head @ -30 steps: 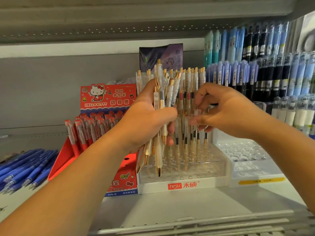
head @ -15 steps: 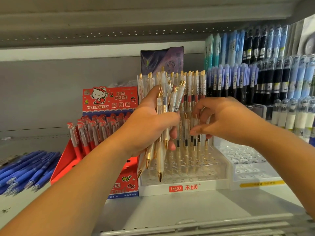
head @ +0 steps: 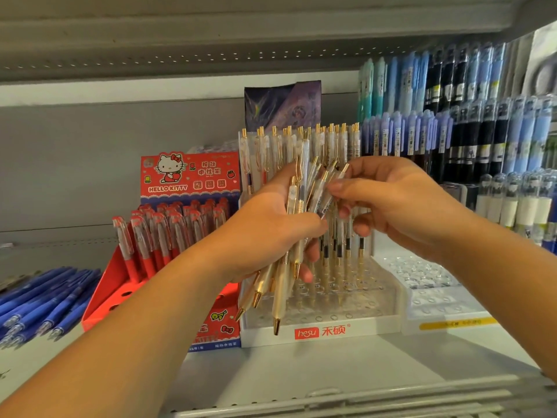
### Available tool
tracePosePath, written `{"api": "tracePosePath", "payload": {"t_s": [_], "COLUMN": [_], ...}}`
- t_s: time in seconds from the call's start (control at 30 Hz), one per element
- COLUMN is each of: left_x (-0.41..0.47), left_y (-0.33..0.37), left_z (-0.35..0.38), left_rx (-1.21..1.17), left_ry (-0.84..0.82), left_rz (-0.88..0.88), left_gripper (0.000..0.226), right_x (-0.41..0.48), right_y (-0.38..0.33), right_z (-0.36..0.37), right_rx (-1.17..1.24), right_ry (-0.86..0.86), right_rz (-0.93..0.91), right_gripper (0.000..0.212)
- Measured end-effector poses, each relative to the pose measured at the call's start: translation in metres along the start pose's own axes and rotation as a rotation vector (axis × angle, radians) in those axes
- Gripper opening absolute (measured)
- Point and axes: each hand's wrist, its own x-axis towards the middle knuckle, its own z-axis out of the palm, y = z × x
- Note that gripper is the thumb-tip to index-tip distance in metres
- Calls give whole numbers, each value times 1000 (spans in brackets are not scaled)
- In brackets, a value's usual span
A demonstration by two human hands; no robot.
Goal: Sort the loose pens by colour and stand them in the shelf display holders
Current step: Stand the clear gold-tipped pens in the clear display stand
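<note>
Your left hand (head: 271,233) is clamped round a bundle of white-and-gold pens (head: 281,297), tips down, held in front of the clear holder (head: 361,327). Your right hand (head: 404,206) was down among the pens already standing in that holder half a second ago. It has now risen to the top of the bundle, and its thumb and fingertips (head: 334,187) pinch one pen (head: 328,203) there. That looks like one pen set down and the next being drawn out, so the filling is moving along. The bundle is thick, so plenty is left. Pull the pen straight up, or its clip may drag a neighbour out with it.

The grey shelf (head: 301,366) runs under your arms, with a metal rail (head: 331,402) along its front edge. The holder sits on it, its back rows full of upright white pens (head: 331,140). A second clear holder (head: 428,285) stands just beside it on the right. A red box (head: 187,182) of red pens (head: 156,233) touches it on the left. Further left, blue pens (head: 45,300) lie loose on the shelf, not yet sorted. Racks of blue and black pens (head: 452,131) fill the right. Behind is a grey back panel (head: 90,164), and above it the underside of the next shelf (head: 241,40).
</note>
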Motion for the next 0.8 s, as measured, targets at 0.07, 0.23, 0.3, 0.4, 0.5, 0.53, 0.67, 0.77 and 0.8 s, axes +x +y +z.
{"api": "tracePosePath", "payload": {"t_s": [0.07,0.23,0.3,0.4,0.5,0.53,0.67,0.77,0.8], "left_x": [2,2,4,6,7,7,6,5,6], "left_y": [0,-1,-3,-7,-9,-10,-8,-7,-8], "left_z": [-1,-5,-7,-8,-8,-9,-7,-7,-8], "left_rx": [9,-140,-141,-104,-11,39,18,7,-1], "left_ry": [22,-2,24,79,148,157,146,155,144], "left_rz": [-33,-64,-59,-45,-47,-37,-14,-26,-29], "left_gripper": [83,63,72,84,85,84,83,88,87], "right_x": [1,3,3,6,6,6,5,6,6], "right_y": [-1,-1,-1,-4,-8,-8,-4,3,5], "right_z": [-2,-1,0,-5,-14,-16,-18,-16,-16], "right_rx": [75,197,250,403,387,322,-16,-228,-282], "right_ry": [-10,24,42,129,274,319,358,314,309], "right_rz": [34,61,58,39,-28,-60,-164,-189,-192], "right_gripper": [14,7,7,11,18,20,32,26,26]}}
